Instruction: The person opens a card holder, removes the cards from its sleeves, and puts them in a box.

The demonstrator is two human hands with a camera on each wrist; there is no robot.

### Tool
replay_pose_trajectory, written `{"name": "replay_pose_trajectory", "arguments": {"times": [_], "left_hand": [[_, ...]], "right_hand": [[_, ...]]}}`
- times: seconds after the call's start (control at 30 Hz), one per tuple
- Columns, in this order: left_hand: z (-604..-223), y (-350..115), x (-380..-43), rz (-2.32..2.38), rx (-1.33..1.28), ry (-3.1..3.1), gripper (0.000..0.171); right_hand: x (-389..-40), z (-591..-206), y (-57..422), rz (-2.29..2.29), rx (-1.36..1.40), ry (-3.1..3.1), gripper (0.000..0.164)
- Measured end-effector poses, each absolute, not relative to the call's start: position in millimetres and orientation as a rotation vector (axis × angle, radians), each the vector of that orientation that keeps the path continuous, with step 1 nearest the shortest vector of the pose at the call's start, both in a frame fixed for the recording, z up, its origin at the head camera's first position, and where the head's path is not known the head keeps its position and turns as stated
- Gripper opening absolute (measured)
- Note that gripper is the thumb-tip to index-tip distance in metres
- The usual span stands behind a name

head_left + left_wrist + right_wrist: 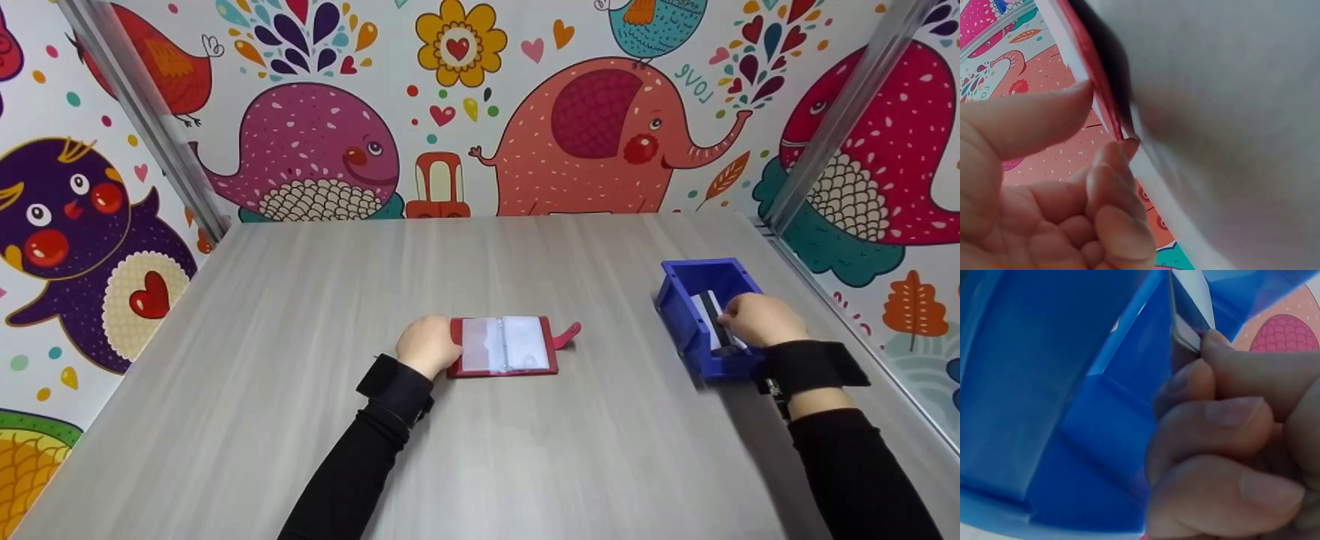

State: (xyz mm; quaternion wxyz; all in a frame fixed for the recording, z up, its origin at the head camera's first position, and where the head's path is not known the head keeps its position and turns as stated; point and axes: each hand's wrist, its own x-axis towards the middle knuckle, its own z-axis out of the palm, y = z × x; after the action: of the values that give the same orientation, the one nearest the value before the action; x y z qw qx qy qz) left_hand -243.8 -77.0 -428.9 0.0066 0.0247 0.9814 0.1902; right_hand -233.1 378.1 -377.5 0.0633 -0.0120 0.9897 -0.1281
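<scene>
A: Head view. What do you have on the surface (480, 457)?

B: One red card holder (504, 346), lying spread near the middle, two sleeve faces (480, 346) upward; only this view gives you those. One strap (568, 335) juts from its right side. Your left hand (427, 346) grips the left side. Your right hand (761, 316) reaches into one blue bin (679, 315), fingers on thin white and dark pieces (714, 309).

A: Room and edges?

B: A wide stretch of surface lies between holder and bin. The holder sits well in from both side edges; the bin is near the right one. Pieces overlap; you cannot get a sure count.

A: Left wrist view?

B: Adds what the head view half hides: your thumb presses one side of the holder's red edge, one fingertip meets the corner, remaining fingers curl inward. Past the edge, you have room around the knuckles.

A: Right wrist view?

B: Your thumb and index finger pinch a thin card (1189, 309) by its end, a contact blurred from above. Three more fingers fold below. The bin's walls stand close beside your fingers, with a gap deeper inside.
</scene>
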Motion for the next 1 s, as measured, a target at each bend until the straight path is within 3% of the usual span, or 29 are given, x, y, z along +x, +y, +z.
{"name": "replay_pose_trajectory", "arguments": {"times": [0.2, 0.4, 1.0], "left_hand": [[-428.7, -77.0, -242.6, 0.591, 0.101, 3.078, 0.016], [-429.6, -77.6, -241.9, 0.609, 0.109, 3.084, 0.012], [-427.4, -78.2, -241.1, 0.615, 0.106, 3.078, 0.013]], "right_hand": [[-233.2, -381.8, 372.6, -0.385, -0.026, 2.966, 0.024], [-234.1, -386.7, 369.9, -0.386, 0.0, 2.897, 0.033], [-234.6, -392.8, 366.2, -0.262, 0.13, 2.933, 0.013]]}}
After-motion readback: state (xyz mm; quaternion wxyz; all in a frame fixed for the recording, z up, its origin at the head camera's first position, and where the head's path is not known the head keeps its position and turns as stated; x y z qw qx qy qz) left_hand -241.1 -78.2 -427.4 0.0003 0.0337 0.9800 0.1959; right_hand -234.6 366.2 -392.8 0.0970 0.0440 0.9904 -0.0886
